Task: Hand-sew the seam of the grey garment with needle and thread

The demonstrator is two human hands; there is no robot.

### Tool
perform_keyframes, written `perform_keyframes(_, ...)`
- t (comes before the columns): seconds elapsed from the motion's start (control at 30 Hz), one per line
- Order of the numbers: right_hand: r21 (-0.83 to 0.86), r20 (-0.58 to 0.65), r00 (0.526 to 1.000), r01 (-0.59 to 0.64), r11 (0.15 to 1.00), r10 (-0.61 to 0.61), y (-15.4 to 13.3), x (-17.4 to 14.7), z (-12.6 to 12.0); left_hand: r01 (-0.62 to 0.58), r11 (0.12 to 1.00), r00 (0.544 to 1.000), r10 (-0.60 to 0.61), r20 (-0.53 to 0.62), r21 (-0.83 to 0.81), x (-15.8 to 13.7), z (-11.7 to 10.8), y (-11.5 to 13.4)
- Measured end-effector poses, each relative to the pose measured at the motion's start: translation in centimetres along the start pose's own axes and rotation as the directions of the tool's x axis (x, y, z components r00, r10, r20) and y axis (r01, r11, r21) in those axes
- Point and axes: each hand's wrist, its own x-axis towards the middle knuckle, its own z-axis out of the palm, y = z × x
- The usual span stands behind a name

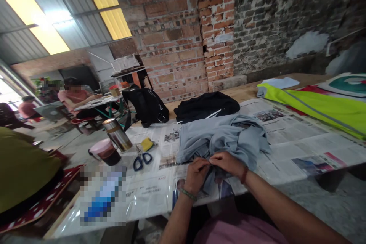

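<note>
A crumpled light grey garment [220,135] lies at the front of the newspaper-covered table. Both of my hands meet at its near edge. My left hand [197,173], with a green beaded bracelet at the wrist, pinches the grey cloth between thumb and fingers. Close against it, my right hand [228,162], wearing a red band, also pinches the cloth. The fingertips nearly touch, and I cannot make out anything small between them. Behind the grey garment rests a folded black garment [207,106] with white stripes.
Left of my hands are blue-handled scissors [143,161], a yellow item [147,144], a steel flask [117,134] and a lidded cup [107,153] of dark liquid. A black backpack [148,105] stands behind. On the right lie a neon-yellow garment [317,106] and an iron [345,84]. A person sits close at left.
</note>
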Motion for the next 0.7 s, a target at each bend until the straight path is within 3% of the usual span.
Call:
perform_keyframes(0.23, 0.302, 0.049, 0.987, -0.162, 0.940, 0.154, 0.5, -0.6, 0.0, -0.010, 0.999, 1.000, 0.010, 0.007, 0.035, -0.2, 0.0, 0.0)
perform_keyframes(0.4, 0.341, 0.090, 0.982, -0.187, 0.921, 0.166, 0.3, -0.6, -0.1, 0.106, 0.991, 0.994, -0.105, -0.018, 0.085, -0.4, 0.1, 0.0)
perform_keyframes(0.53, 0.396, 0.017, 0.984, -0.167, 0.903, 0.175, -0.2, -0.8, -0.3, 0.236, 0.971, 0.972, -0.236, -0.018, 0.045, -0.3, 0.2, 0.1)
perform_keyframes(0.7, 0.499, -0.096, 0.970, -0.146, 0.854, 0.222, -0.6, -0.8, -0.4, 0.323, 0.942, 0.941, -0.308, 0.142, -0.097, -0.1, 0.2, 0.1)
